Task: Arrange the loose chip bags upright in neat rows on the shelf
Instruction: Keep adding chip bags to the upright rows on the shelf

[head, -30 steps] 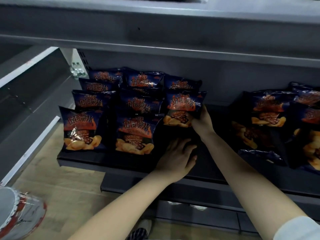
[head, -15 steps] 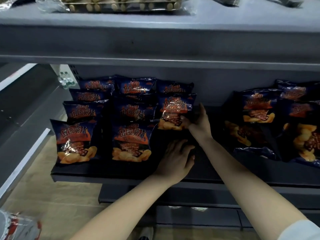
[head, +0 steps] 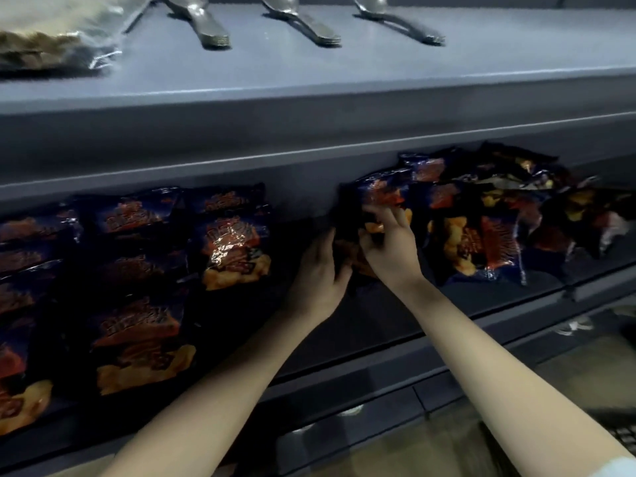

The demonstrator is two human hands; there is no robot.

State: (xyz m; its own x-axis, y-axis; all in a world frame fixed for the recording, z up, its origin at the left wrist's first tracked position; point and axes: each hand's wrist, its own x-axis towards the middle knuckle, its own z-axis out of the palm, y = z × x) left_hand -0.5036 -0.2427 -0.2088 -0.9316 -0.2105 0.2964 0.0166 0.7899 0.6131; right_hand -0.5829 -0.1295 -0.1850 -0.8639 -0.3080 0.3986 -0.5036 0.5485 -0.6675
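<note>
Dark blue chip bags with orange print stand in rows (head: 234,249) on the left part of the dark shelf (head: 364,325). A loose heap of the same bags (head: 499,215) lies on the right. Both my hands are at the left edge of that heap. My right hand (head: 389,246) grips the front of one chip bag (head: 382,192) there, fingers curled over it. My left hand (head: 320,270) closes on the same bag's lower left side. The bag's lower half is hidden behind my hands.
A grey upper shelf (head: 309,74) juts out above, carrying metal spoons (head: 303,22) and a clear packet (head: 51,43) at the left. A bare stretch of shelf lies between rows and heap. Lower shelf fronts (head: 378,418) and wooden floor show below.
The view has swung right and up. Both hands left the right-most row of arranged bags and moved right to the loose heap, where they now hold a bag.
</note>
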